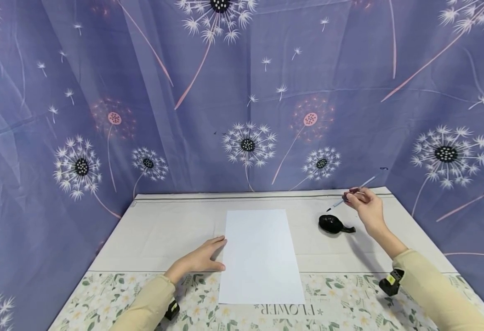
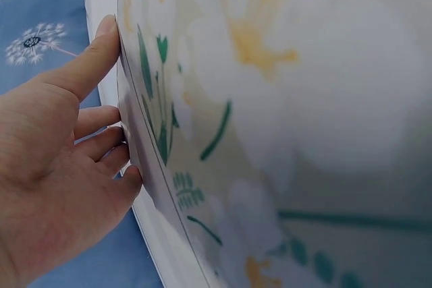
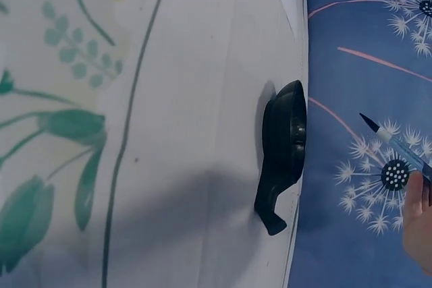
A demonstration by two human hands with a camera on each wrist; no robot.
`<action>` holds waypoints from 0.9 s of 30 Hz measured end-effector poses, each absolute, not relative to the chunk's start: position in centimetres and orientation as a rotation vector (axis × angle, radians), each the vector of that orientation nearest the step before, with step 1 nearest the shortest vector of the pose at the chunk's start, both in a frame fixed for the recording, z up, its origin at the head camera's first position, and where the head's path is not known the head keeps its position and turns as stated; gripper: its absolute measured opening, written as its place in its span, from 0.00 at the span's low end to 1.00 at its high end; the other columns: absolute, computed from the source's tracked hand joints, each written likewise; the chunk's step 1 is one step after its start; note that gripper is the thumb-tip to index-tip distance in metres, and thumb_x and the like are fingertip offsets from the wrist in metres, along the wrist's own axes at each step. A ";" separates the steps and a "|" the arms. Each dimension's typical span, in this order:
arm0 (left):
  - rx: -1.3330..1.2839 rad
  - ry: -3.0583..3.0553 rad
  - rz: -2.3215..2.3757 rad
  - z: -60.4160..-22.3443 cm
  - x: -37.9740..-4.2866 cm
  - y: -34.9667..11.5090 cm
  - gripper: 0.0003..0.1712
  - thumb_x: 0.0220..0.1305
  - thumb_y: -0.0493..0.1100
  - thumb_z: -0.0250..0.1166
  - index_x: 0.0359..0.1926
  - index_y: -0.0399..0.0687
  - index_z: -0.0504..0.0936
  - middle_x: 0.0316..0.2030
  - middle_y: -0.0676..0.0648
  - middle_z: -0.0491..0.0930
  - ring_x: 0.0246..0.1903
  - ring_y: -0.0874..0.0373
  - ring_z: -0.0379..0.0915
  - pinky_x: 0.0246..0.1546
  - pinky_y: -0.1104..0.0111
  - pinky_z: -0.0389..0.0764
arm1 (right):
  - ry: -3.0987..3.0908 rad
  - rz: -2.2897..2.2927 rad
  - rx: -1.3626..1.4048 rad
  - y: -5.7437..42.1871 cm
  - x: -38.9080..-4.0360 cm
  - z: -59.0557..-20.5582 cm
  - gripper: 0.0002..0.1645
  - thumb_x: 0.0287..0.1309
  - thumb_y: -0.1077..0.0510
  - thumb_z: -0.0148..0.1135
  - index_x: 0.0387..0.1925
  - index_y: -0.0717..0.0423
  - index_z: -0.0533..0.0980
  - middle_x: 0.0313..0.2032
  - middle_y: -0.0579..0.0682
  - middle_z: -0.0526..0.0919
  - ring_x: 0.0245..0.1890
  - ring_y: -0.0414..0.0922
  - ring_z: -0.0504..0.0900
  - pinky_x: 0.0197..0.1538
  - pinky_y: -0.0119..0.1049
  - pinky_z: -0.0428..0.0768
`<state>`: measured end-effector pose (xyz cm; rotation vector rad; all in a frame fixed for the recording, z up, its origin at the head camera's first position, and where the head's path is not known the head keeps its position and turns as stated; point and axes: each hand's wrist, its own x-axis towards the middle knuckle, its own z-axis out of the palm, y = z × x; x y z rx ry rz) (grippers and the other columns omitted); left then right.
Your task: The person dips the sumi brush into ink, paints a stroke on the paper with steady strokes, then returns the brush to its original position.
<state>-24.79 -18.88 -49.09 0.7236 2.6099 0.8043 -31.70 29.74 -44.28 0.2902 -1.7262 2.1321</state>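
Observation:
A calligraphy brush (image 1: 336, 205) with a dark tip and pale blue handle is pinched in my right hand (image 1: 367, 208), its tip slanting down to the left. Just below that tip sits a black ink dish (image 1: 331, 224) with a short curved handle, on the table; the right wrist view shows the dish (image 3: 287, 136) from the side and the brush tip (image 3: 369, 123) raised off the tabletop. A blank white sheet of paper (image 1: 260, 257) lies in the middle. My left hand (image 1: 203, 255) rests at its left edge, fingers extended and thumb spread apart.
The table cover (image 1: 175, 220) is plain off-white at the back, with a printed flower pattern (image 1: 333, 294) along the front. A purple dandelion-print curtain (image 1: 242, 92) hangs behind and at both sides. Each wrist carries a small black camera, such as the right one (image 1: 391, 282).

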 end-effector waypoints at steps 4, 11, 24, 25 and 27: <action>0.728 2.607 0.809 -49.0 -24.7 -19.0 0.50 0.59 0.55 0.68 0.72 0.35 0.56 0.73 0.33 0.50 0.73 0.36 0.46 0.71 0.42 0.55 | -1.711 2.152 0.287 29.4 -31.7 -44.1 0.08 0.59 0.76 0.57 0.41 0.74 0.70 0.30 0.43 0.87 0.33 0.34 0.87 0.41 0.27 0.84; 0.725 2.599 0.812 -48.9 -24.7 -18.9 0.49 0.60 0.53 0.67 0.73 0.35 0.55 0.74 0.34 0.49 0.73 0.37 0.45 0.71 0.43 0.56 | -1.671 2.191 0.295 28.8 -31.7 -43.8 0.06 0.60 0.76 0.56 0.39 0.71 0.71 0.30 0.44 0.87 0.33 0.35 0.87 0.40 0.29 0.85; 0.716 2.609 0.800 -49.3 -24.8 -18.8 0.49 0.61 0.54 0.67 0.73 0.37 0.55 0.74 0.36 0.49 0.74 0.38 0.45 0.71 0.44 0.56 | -1.700 2.118 0.381 26.9 -31.7 -43.1 0.10 0.59 0.75 0.58 0.42 0.76 0.69 0.31 0.44 0.87 0.33 0.35 0.87 0.39 0.28 0.85; 0.716 2.609 0.802 -49.2 -24.8 -18.9 0.49 0.61 0.54 0.67 0.73 0.37 0.55 0.74 0.36 0.49 0.74 0.38 0.45 0.71 0.44 0.56 | -1.709 2.102 0.390 26.7 -31.7 -43.1 0.10 0.59 0.75 0.58 0.42 0.76 0.69 0.32 0.44 0.87 0.33 0.35 0.87 0.39 0.28 0.85; 0.717 2.609 0.804 -49.2 -24.7 -19.0 0.48 0.61 0.54 0.67 0.73 0.37 0.55 0.74 0.36 0.49 0.74 0.38 0.45 0.71 0.44 0.56 | -1.729 2.064 0.406 26.4 -31.8 -43.1 0.11 0.59 0.75 0.58 0.42 0.77 0.69 0.32 0.43 0.87 0.33 0.34 0.87 0.39 0.27 0.85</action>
